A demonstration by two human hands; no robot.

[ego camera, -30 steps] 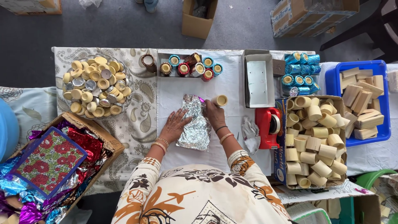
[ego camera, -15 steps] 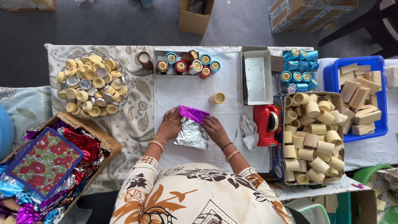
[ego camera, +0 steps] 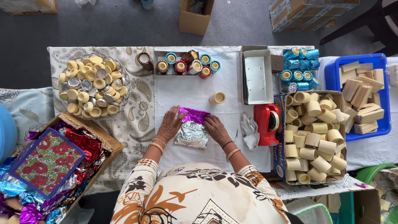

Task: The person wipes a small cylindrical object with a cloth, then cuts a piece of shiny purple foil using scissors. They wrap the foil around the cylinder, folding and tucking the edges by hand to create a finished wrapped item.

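A foil sheet (ego camera: 192, 133), silver with its far edge folded over to show purple, lies on the white tablecloth (ego camera: 186, 91) in front of me. My left hand (ego camera: 171, 123) presses its left side, fingers spread near the purple fold. My right hand (ego camera: 215, 127) holds down the right side of the fold. A single bare cream cup (ego camera: 217, 98) stands just beyond the foil.
A bowl of cream and silver cups (ego camera: 91, 87) sits far left; a tray of foil-wrapped cups (ego camera: 187, 65) is at the back. A white box (ego camera: 257, 76), red tape dispenser (ego camera: 267, 122), carton of cream tubes (ego camera: 317, 137), blue crate (ego camera: 362, 97) and box of coloured foils (ego camera: 62, 161) surround me.
The foil's far edge has been folded toward me, showing a purple strip. Both hands shifted nearer along with it; the lone cup stays in place.
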